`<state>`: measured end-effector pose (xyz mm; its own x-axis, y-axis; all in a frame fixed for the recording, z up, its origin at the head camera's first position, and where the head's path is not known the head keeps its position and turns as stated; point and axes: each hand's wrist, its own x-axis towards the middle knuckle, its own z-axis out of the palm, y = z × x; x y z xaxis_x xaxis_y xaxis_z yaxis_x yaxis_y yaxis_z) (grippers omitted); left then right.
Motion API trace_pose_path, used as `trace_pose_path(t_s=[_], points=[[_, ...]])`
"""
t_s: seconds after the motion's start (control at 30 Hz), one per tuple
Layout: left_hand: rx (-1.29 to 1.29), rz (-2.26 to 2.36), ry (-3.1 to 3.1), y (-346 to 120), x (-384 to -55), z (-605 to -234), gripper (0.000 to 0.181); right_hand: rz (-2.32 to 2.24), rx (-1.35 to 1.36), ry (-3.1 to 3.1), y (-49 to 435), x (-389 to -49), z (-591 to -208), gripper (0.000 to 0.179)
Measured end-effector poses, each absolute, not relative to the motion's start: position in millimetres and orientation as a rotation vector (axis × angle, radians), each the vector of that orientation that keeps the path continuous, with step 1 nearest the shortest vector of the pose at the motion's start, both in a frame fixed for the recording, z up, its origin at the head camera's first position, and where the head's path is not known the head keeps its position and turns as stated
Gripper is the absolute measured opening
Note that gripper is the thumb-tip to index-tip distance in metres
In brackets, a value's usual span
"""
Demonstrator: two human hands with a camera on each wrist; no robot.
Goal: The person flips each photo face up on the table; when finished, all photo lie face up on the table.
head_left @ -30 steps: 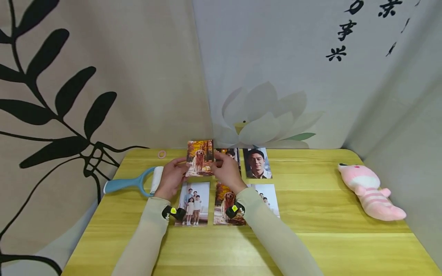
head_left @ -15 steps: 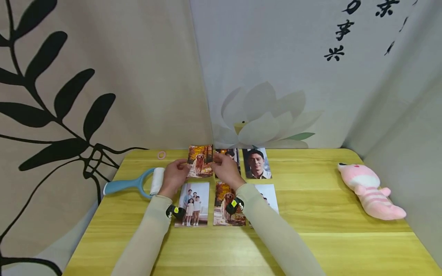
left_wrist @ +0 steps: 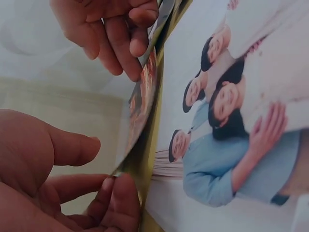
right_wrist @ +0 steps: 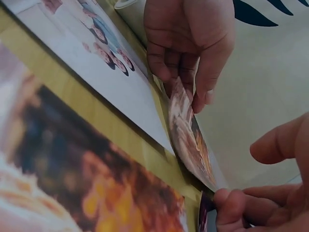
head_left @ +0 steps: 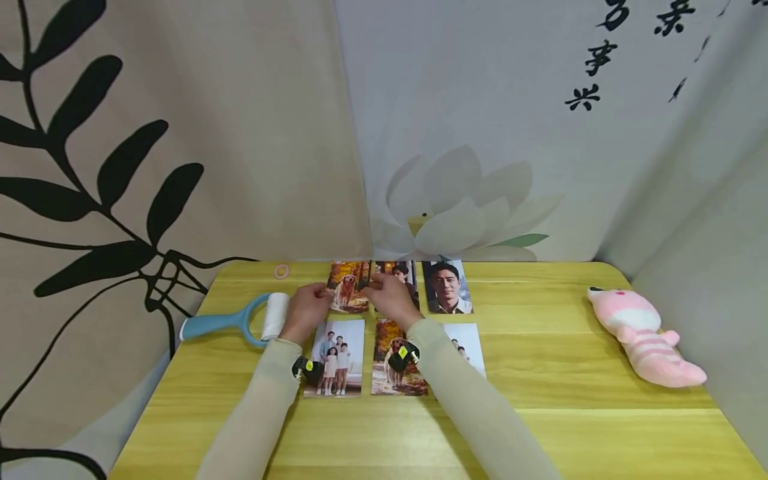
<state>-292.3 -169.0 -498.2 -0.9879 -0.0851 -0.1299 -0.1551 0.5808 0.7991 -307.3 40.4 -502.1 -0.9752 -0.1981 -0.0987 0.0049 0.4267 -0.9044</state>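
A golden retriever photo (head_left: pixel 349 288) lies at the back left of a two-row set of photos, its surface slightly bowed in the wrist views. My left hand (head_left: pixel 307 310) touches its left edge with the fingertips; the thumb stands apart. At its right edge rests my right hand (head_left: pixel 393 297), thumb also spread from the fingers, partly covering a portrait photo (head_left: pixel 403 272). A man's portrait (head_left: pixel 447 287) lies to the right. The front row has a family photo (head_left: pixel 336 357), another dog photo (head_left: pixel 384 383) and a second family photo (head_left: pixel 468 340), partly hidden by the right sleeve.
A blue-handled lint roller (head_left: pixel 222 325) lies close to the left hand. Behind it is a small pink ring (head_left: pixel 281 271). A pink plush toy (head_left: pixel 645 337) lies at the table's right side. A printed curtain (head_left: pixel 288 133) hangs along the back edge.
Both hands have lowered the golden retriever photo from a raised, tilted pose onto the table at the back left. The thumbs now stand off it. The other photos have not moved.
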Motion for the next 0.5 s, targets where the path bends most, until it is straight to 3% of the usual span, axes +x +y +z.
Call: trace_pose_path(t_s=[0.5], points=[[-0.234, 1.354, 2.715, -167.2, -289.4, -496.0, 0.049, -1.635, -0.150, 2.404, 43.3, -308.3, -502.3, 0.059]])
